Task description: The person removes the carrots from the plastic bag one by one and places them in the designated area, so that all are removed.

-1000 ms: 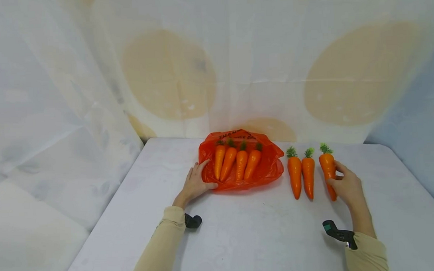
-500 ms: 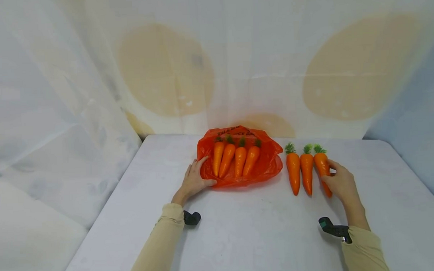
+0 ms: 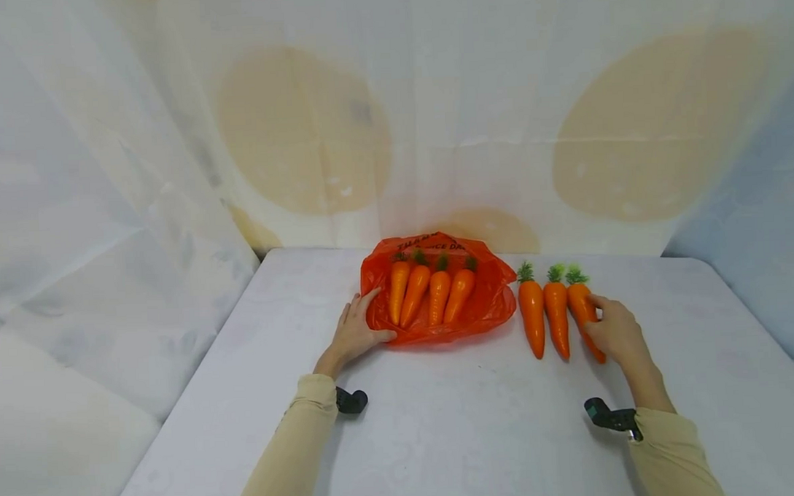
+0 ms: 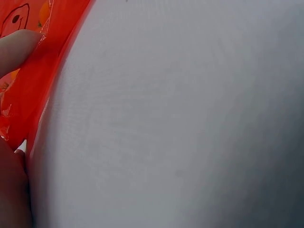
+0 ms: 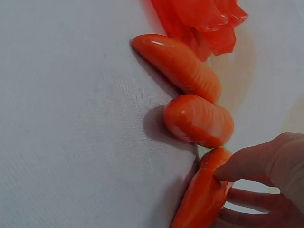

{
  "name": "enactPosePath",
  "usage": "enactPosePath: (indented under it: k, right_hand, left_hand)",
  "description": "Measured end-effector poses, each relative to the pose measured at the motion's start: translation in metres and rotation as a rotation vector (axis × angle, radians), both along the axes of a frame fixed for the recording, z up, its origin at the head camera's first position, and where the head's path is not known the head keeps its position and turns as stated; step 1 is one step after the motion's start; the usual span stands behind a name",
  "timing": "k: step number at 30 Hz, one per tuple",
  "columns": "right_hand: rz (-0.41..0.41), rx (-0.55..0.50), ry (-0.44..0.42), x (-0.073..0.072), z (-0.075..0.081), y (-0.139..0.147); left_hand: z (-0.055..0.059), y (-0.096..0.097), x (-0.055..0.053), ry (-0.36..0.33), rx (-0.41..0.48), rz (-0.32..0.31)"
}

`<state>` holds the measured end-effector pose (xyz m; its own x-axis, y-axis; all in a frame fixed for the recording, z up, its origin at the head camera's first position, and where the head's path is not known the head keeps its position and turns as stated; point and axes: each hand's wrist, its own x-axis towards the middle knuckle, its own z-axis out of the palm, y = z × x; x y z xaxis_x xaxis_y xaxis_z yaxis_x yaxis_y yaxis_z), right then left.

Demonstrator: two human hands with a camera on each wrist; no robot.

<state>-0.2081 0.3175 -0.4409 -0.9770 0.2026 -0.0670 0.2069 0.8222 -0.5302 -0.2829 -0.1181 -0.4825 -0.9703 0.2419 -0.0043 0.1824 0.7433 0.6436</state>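
Note:
A red plastic bag point(image 3: 487, 310) with dark lettering lies on the table, several orange carrots point(image 3: 439, 290) with green tops side by side in it. My left hand point(image 3: 357, 333) rests against the bag's left front edge, fingers and thumb spread. In the left wrist view the thumb point(image 4: 19, 50) lies over the red rim; the other fingers are mostly out of sight. Right of the bag, my right hand point(image 3: 616, 331) pinches the rightmost carrot point(image 5: 202, 194) between thumb and fingers. Two more carrots, a left one point(image 3: 532, 316) and a middle one point(image 3: 557, 319), lie beside it.
The white-covered table point(image 3: 469, 428) reaches back to a hanging cloth point(image 3: 472, 128) with tan patches. More cloth hangs at the left and right sides. A black wrist camera point(image 3: 352, 401) sits at the left cuff, another camera point(image 3: 609, 416) at the right.
My right hand has moved left with the rightmost carrot, closing the gap to the middle one. The two other loose carrots have shifted slightly left. The left hand stays at the bag.

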Motion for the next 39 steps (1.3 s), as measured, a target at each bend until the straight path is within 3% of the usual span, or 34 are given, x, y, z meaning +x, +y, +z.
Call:
enactPosePath:
  k: [11,19,33,39]
  right_hand:
    - [0.012,0.004,-0.051,0.000,0.001,0.000]
    - [0.025,-0.002,-0.078,0.002,0.011,0.001]
    - [0.101,-0.036,0.049,0.003,0.038,-0.013]
    - [0.147,-0.068,0.107,0.002,0.044,-0.022]
  left_hand:
    - [-0.002,0.001,-0.001,0.008,0.009,-0.010]
    - [0.000,0.000,0.000,0.006,0.004,-0.021]
    - [0.002,-0.001,0.001,-0.025,0.022,-0.001]
    - [0.002,0.001,0.001,-0.008,0.031,-0.004]
